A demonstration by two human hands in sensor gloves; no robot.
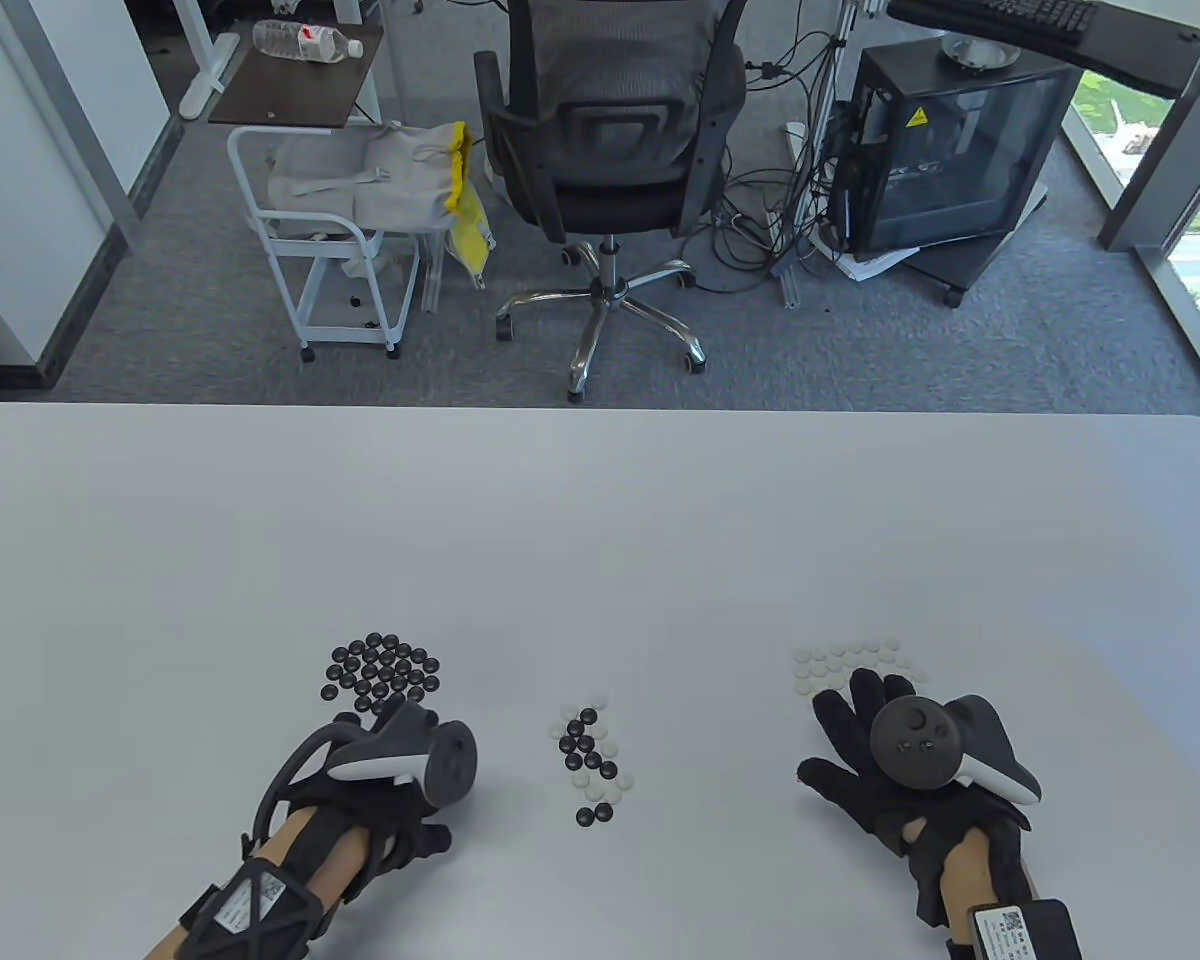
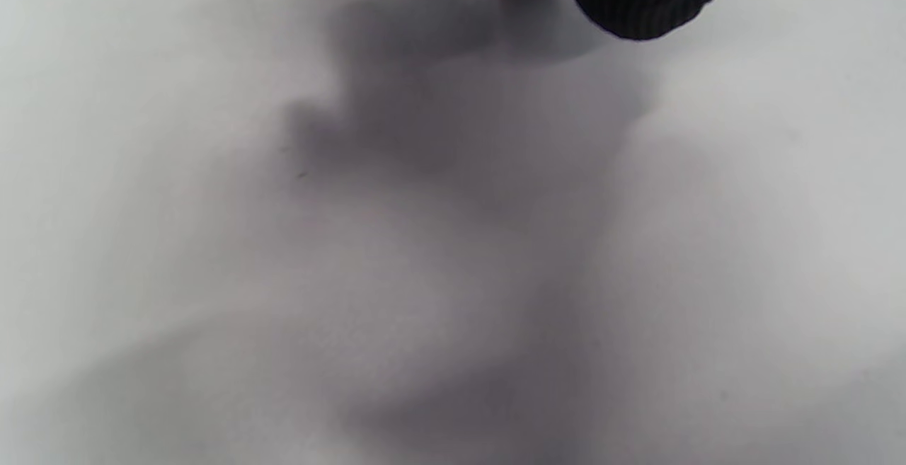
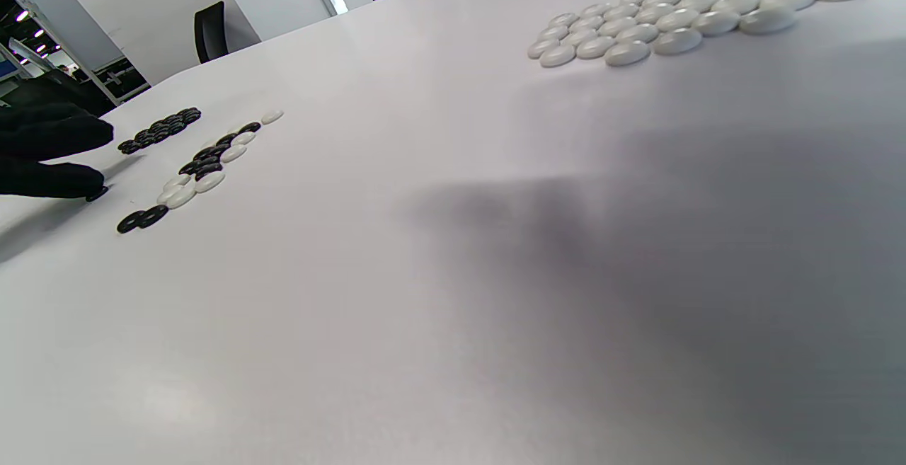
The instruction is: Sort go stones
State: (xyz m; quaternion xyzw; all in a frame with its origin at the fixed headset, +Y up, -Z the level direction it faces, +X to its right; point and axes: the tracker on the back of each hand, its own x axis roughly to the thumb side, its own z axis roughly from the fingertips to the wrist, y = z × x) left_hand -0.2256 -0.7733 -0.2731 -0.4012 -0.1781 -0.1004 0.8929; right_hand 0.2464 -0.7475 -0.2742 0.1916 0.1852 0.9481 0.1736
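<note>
Hands: left hand (image 1: 400, 775) grip unclear, black stone beneath fingertips; right hand (image 1: 885, 765) spread, released.
Table (image 1: 600, 540): white; black pile (image 1: 382, 672), mixed pile (image 1: 590, 755), white pile (image 1: 850, 660).
Room: office chair (image 1: 610, 150), grey carpet.

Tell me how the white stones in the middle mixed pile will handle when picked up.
The glossy, lens-shaped white Go stones look smooth, so probably slippery to pinch. They lie flat, so are unlikely to roll. Touching black stones, they may nudge neighbours when lifted.

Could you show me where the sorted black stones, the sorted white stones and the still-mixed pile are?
black stone group (image 1: 382, 668), table view, middle of the cluster.
white stone group (image 3: 697, 10), right wrist view, middle of the patch.
mixed pile (image 1: 590, 752), table view, centre of the heap.
</note>
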